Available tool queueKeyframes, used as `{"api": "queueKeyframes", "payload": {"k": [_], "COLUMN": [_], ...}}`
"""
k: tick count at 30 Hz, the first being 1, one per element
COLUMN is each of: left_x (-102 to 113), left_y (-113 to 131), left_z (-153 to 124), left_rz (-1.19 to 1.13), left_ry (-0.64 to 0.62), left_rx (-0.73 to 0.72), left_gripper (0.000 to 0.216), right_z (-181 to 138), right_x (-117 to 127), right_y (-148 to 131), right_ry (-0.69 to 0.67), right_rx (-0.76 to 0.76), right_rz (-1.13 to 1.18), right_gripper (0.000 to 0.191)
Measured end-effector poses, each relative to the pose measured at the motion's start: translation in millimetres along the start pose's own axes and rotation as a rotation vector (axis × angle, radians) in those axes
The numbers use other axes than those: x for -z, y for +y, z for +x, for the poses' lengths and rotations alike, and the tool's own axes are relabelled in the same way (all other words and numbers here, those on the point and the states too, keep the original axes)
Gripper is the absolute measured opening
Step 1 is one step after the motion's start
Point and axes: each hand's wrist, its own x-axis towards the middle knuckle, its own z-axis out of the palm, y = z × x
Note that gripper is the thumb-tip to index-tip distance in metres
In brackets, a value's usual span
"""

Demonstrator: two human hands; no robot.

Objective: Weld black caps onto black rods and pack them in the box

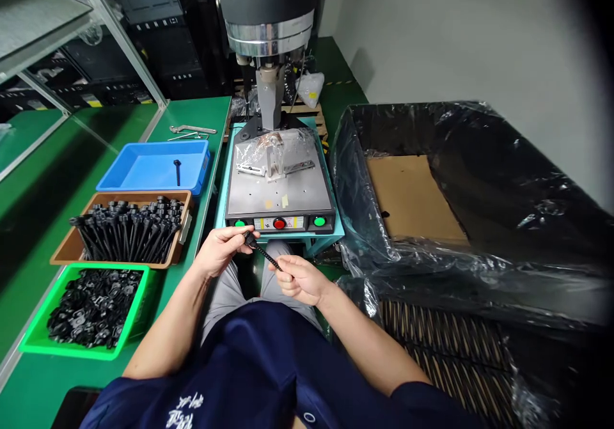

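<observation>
My left hand (221,250) is closed, pinching the thick head of a black cable tie (263,252). My right hand (301,277) is closed on the other end of its ridged strap. The tie slants between both hands over my lap, in front of the press base (288,195). To the left, a brown bin (177,250) is packed with similar black ties (129,227), heads up. Nearer me, a green bin (139,317) holds many small black plastic parts (96,307). One more black tie (177,172) lies in a blue bin (129,167).
The press head (268,26) hangs above a plastic-wrapped fixture (275,154). Two green buttons and a red button (279,224) line the base's front. On the right stands a large box lined with black plastic (432,256), cardboard (412,192) inside. Wrenches (192,130) lie on the green bench (211,112).
</observation>
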Motion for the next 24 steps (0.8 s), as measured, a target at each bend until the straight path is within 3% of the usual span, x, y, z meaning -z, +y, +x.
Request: {"api": "queueKeyframes", "payload": {"k": [5, 9, 14, 19, 24], "left_x": [0, 4, 1, -7, -14], "left_y": [2, 5, 12, 14, -3], "left_z": [2, 0, 0, 14, 36], "left_rz": [0.026, 0.129, 0.195, 0.333, 0.495], "left_ry": [-0.015, -0.12, -0.172, -0.144, -0.066], "left_rx": [-0.012, 0.045, 0.024, -0.093, -0.299], "left_gripper": [0.038, 0.037, 0.039, 0.042, 0.035], "right_z": [1, -7, -9, 6, 33], "right_x": [-5, -2, -4, -2, -3], "right_y": [11, 7, 12, 15, -12], "right_ry": [0.217, 0.186, 0.215, 0.167, 0.108], "right_rx": [0.261, 0.182, 0.219, 0.285, 0.327], "right_rz": [-0.193, -0.241, -0.204, -0.234, -0.268], "right_gripper": [0.044, 0.045, 0.044, 0.043, 0.047]}}
